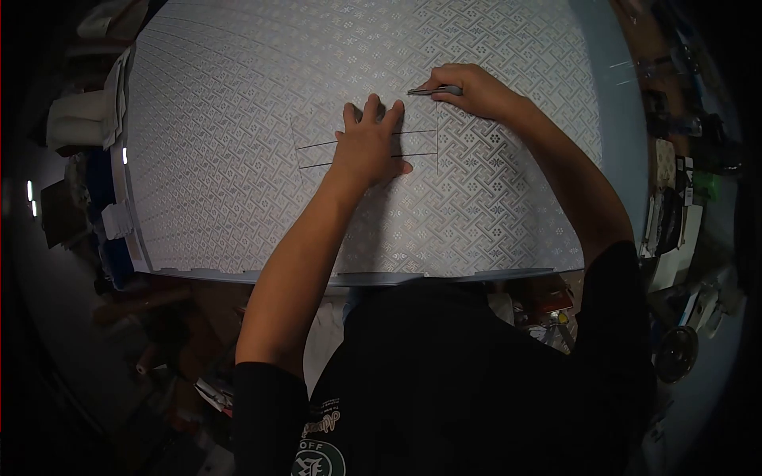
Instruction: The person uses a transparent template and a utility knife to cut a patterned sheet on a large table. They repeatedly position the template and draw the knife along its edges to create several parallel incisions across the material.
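My left hand (367,147) lies on the patterned silvery-white sheet (484,198) with its fingers spread and pressed down. Under and beside it, two thin dark parallel lines (317,146) run across the sheet, with fainter lines crossing at both ends. To the right and farther up, my right hand (472,91) is closed around a slim grey-handled utility knife (448,90). The knife's narrow metal tip points left, close over the sheet, beyond the fingertips of my left hand.
The sheet covers a wide table whose grey-blue front edge (381,278) runs just before my body. Folded white cloth (75,119) hangs at the left side. Shelves and mixed items crowd the right, including a round dark object (676,354).
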Demonstrator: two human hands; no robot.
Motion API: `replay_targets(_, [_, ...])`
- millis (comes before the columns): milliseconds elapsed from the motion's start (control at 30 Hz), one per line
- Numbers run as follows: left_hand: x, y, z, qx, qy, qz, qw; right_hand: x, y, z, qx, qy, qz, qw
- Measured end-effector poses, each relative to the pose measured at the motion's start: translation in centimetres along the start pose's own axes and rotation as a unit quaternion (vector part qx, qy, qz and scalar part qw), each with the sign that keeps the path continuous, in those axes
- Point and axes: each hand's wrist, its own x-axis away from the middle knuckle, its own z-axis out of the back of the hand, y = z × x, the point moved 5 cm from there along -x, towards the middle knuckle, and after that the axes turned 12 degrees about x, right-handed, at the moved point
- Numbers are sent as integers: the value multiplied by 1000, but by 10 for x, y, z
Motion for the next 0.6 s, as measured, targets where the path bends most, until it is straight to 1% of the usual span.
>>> replay_targets(33, [1, 0, -1, 0, -3, 2, 1000, 3, -3, -2, 2, 0, 1, 1000])
replay_targets(100, [1, -2, -1, 17, 2, -2, 1000, 10, -3, -2, -117, 6, -147, 982])
replay_targets(133, [1, -3, -2, 33, 2, -6, 999, 13, -13, -4, -114, 6, -147, 983])
replay_targets(200, [2, 0, 1, 20, -7, 2, 1000, 18, -24, -4, -79, 54, -236, 967])
replay_targets(233, [2, 0, 2, 5, -19, 12, 1000, 18, -28, -12, -74, 55, -239, 967])
replay_targets(300, [3, -1, 0, 6, -19, 7, 1000, 21, -35, -24, -76, 136, -273, 949])
replay_targets(333, [2, -2, 0, 5, -18, 7, 1000, 21, -41, -26, -68, 136, -275, 949])
replay_targets(400, [1, -2, 0, 15, -14, 1, 1000, 20, -54, -24, -50, 174, -314, 932])
replay_targets(533, [1, -5, -2, 25, -8, -6, 1000, 13, -71, -27, -8, 182, -349, 919])
replay_targets(600, [0, -6, -4, 27, -3, -11, 1000, 10, -75, -30, 39, 202, -371, 906])
